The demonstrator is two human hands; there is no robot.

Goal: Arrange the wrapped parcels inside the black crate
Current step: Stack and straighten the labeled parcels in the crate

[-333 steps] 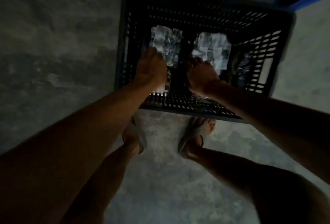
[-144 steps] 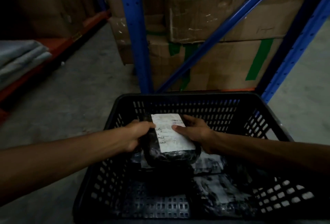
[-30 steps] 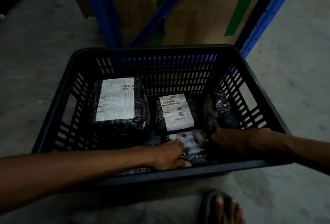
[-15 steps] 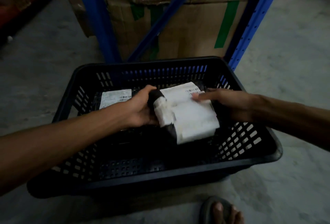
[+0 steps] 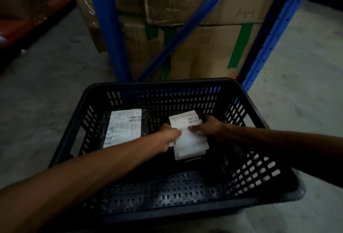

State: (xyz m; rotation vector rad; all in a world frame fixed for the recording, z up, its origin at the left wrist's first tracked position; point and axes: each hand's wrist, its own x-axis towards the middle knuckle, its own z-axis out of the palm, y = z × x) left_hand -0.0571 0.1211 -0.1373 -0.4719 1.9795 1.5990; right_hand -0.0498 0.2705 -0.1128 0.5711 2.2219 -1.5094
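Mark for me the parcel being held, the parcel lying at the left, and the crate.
held parcel point(image 5: 189, 140), head view, on its white label.
left parcel point(image 5: 123, 128), head view, on its white label.
black crate point(image 5: 159, 82), head view, on the far rim.

Black crate point(image 5: 259, 201) on concrete floor point(image 5: 46, 88), left hand point(image 5: 168, 137) and right hand point(image 5: 209, 127) gripping white-labelled parcel point(image 5: 189, 138) inside, second labelled parcel point(image 5: 123, 127) at left

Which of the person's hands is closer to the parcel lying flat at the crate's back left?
Left. The left hand is just right of that parcel. The right hand is farther right, beyond the parcel both hands hold.
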